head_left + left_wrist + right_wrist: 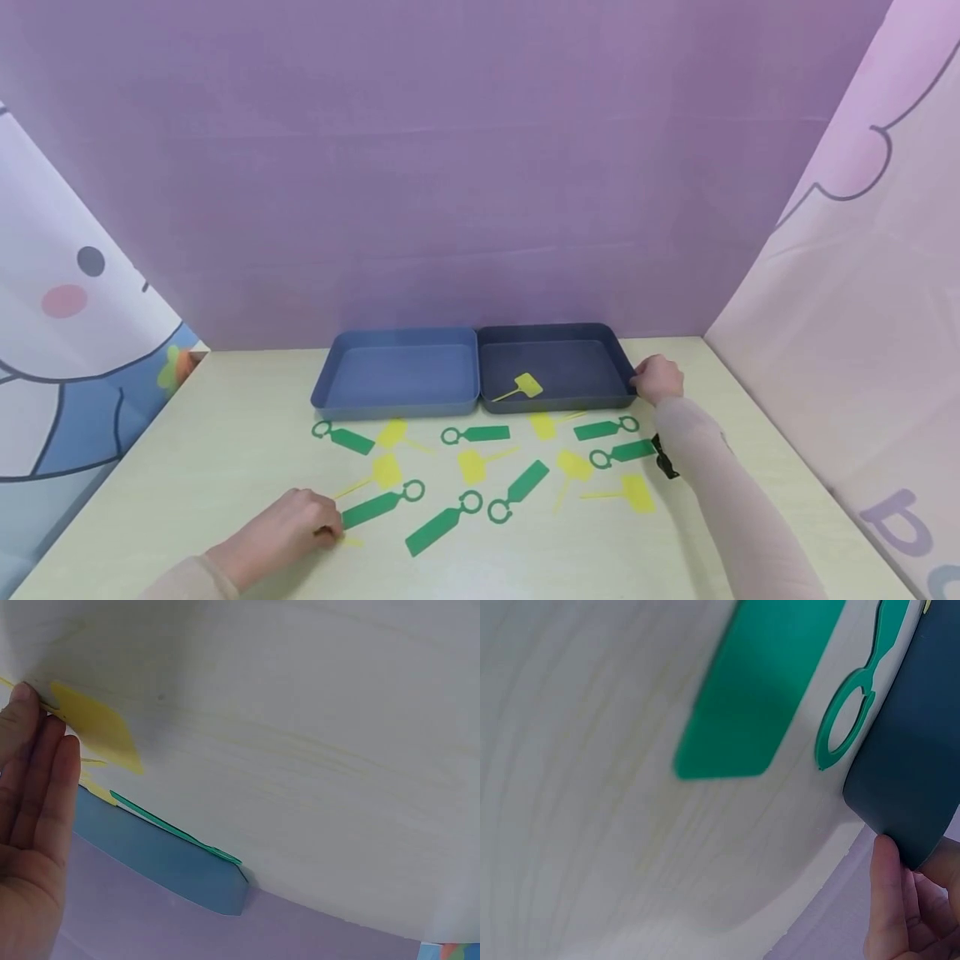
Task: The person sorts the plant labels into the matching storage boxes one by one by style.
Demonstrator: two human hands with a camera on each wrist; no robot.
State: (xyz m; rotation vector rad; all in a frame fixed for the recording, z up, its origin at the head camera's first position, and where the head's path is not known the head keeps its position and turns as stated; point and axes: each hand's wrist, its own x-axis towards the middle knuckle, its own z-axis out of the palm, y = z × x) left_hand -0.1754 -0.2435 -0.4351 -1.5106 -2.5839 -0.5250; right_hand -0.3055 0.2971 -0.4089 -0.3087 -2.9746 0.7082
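At the front left my left hand (pixel 295 525) pinches a yellow flag-shaped tag (pixel 97 727) low over the table, thumb and fingers near where its thin stem begins. Most of this tag is hidden behind the hand in the head view. My right hand (pixel 660 379) grips the right wall of the dark navy tray (pixel 558 406), thumb on one side and fingers on the other in the right wrist view. Inside that tray lies another yellow tag (pixel 528 384). A green tag with a ring end (pixel 371 508) lies just beside my left hand.
A lighter blue tray (pixel 397 410) stands against the navy one on its left. Several green ring tags (pixel 435 532) and yellow tags (pixel 637 493) are scattered in front of the trays. Behind them rises a purple cloth wall (pixel 480 208); printed cloths hang on both sides.
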